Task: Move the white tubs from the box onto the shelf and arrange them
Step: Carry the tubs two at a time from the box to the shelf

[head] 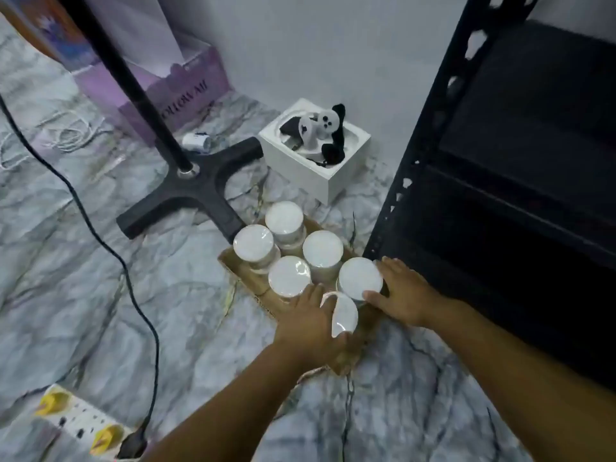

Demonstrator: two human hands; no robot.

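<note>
Six white tubs (321, 253) sit in the cardboard box (246, 278) left of the black shelf (500, 195). The right hand (405, 291) cups an upright tub (360, 278) (shelf-side); the left hand (311, 320) grips a tilted tub (345, 316).

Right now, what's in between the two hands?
In the head view, a tipped-over white tub lies between the left hand and the right hand, inside the cardboard box. Both hands touch tubs.
</note>
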